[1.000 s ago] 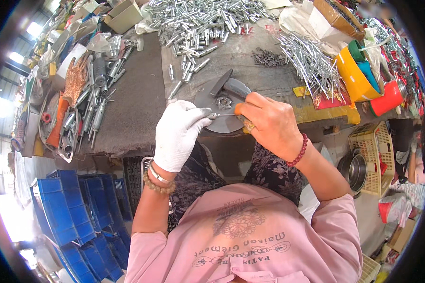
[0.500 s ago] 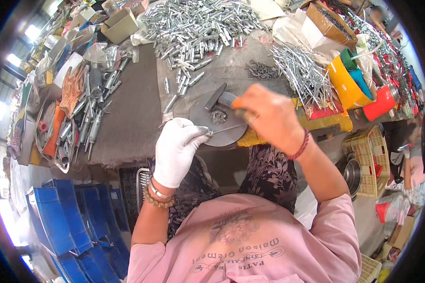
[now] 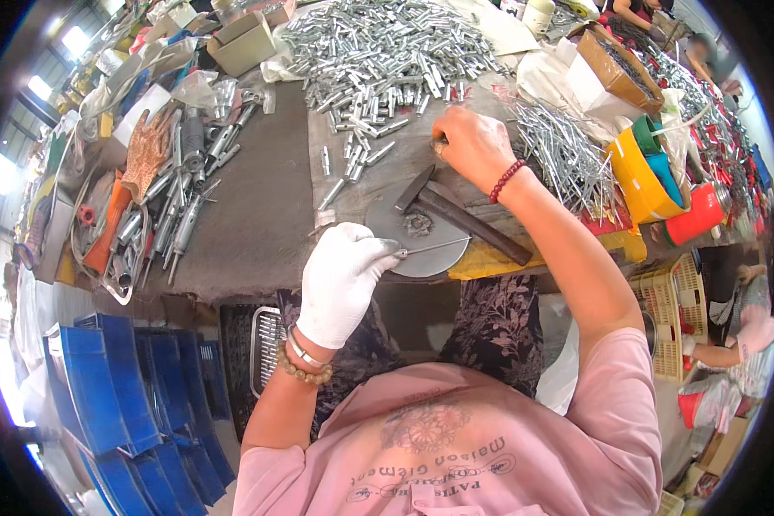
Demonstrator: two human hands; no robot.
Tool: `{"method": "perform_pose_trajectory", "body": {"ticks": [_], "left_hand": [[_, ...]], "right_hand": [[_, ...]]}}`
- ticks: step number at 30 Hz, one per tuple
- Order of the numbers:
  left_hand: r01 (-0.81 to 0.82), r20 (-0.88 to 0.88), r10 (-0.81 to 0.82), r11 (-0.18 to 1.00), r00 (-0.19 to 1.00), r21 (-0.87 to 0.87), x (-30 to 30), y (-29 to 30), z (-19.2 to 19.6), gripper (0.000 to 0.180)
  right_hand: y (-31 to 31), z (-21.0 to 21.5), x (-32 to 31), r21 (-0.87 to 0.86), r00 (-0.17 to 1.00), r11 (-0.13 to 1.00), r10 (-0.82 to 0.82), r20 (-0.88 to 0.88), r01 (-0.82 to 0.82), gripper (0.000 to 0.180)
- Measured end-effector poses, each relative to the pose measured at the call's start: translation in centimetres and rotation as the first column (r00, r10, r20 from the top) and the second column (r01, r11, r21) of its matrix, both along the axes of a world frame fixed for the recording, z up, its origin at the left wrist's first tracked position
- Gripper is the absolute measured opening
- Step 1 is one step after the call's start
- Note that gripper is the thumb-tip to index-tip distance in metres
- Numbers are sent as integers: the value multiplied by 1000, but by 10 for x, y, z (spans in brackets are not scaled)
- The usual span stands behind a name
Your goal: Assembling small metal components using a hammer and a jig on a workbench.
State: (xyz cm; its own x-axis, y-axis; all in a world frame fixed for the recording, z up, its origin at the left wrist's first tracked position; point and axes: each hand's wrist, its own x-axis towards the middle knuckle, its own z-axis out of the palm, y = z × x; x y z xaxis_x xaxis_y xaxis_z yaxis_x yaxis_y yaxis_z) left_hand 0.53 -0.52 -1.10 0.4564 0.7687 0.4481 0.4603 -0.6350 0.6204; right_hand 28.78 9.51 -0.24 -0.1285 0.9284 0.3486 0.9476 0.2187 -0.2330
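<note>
White-gloved left hand (image 3: 340, 284) nearest, pinching a thin metal rod (image 3: 434, 248) whose tip lies across the round steel disc (image 3: 417, 241). Hammer (image 3: 460, 222) resting on that disc, head over the centre, dark handle running off the right edge. Beyond the disc, bare right hand (image 3: 471, 146) down on the tabletop (image 3: 258, 206), fingers curled around something small; cannot tell what. Farther behind the disc, heap of short metal tubes (image 3: 387, 52); right of it, bundle of thin pins (image 3: 568, 155).

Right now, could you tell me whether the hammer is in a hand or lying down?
Lying down. The hammer rests across the round metal plate, with neither hand gripping it; the right hand is reaching past it.
</note>
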Motion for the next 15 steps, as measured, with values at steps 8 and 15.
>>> {"method": "perform_pose_trajectory", "body": {"ticks": [8,15], "left_hand": [[-20,-77,27,995,997,95,-1,4,-4,19],[-31,-80,41,992,996,124,1,5,-8,20]], "right_hand": [[-28,20,-7,29,987,995,103,-121,-100,18],[-109,34,-40,-53,860,907,376,-346,-418,16]]}}
